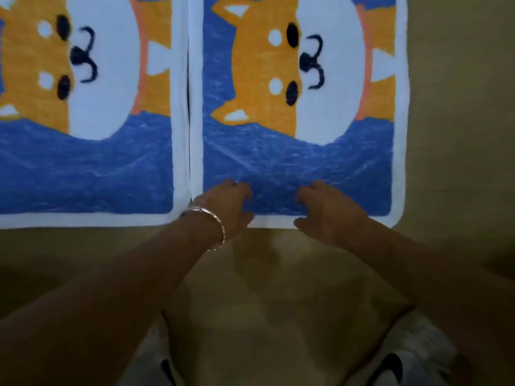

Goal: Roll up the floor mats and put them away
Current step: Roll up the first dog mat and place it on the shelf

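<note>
Although both hands are already on it, the right mat [278, 157] at 1 o'clock lies flat on the floor [459, 135], touching the left mat [83, 174] at 10 o'clock. At its 6 o'clock edge the left hand [227, 204] and the right hand [327, 210] pinch the fabric with curled fingers, thumbs at the white border. I judge the rolling is only beginning; neither mat is rolled or put away yet.
</note>
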